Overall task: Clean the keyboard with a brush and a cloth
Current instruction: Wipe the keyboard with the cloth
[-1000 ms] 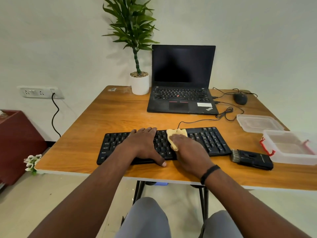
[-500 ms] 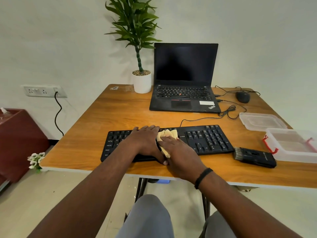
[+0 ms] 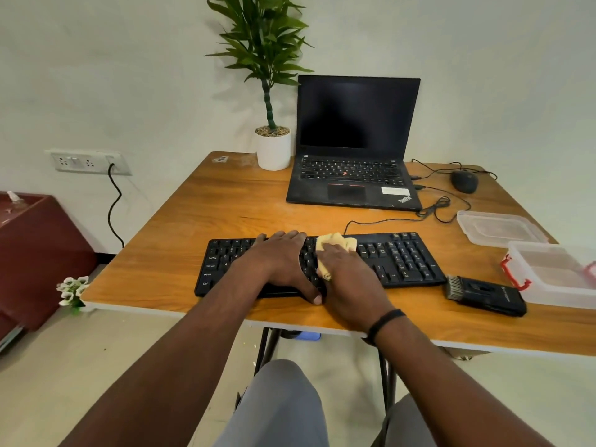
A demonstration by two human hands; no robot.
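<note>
A black keyboard point(image 3: 403, 259) lies across the wooden table point(image 3: 225, 204) near its front edge. My left hand point(image 3: 280, 262) rests flat on the keyboard's left half, thumb at the front edge. My right hand point(image 3: 350, 280) grips a crumpled yellow cloth point(image 3: 337, 242) and presses it on the keys at the keyboard's middle, right beside my left hand. The cloth sticks out past my fingers and by my thumb. A black brush point(image 3: 483, 293), bristles at its left end, lies on the table just right of the keyboard, untouched.
An open black laptop point(image 3: 354, 175) stands behind the keyboard, with a potted plant point(image 3: 273, 146) to its left and a mouse point(image 3: 464, 181) with loose cables to its right. A clear lid point(image 3: 498, 227) and a clear box point(image 3: 554, 275) sit at the right edge.
My right hand slid the cloth left along the keys towards my left hand, then back a little right and towards the far row. My left hand stayed on the keyboard.
</note>
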